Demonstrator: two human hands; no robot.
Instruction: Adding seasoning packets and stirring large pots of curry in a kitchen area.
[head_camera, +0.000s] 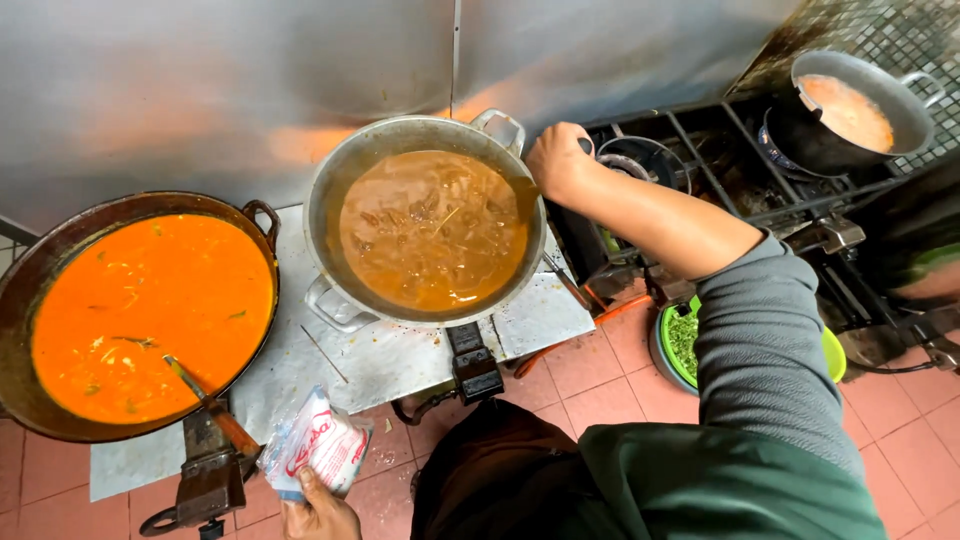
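Left hand (318, 512) fingers clamp a white packet (318, 445); right hand (558, 160) fingers close round a ladle handle (585, 146) over the brown curry pot (345, 190).

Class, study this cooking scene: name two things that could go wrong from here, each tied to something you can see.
1. The right hand grips a ladle at the rim of the metal pot of brown stew; hot liquid could splash onto the bare forearm.
2. The left hand holds a small white packet beside the wok of orange curry; it might slip or spill.
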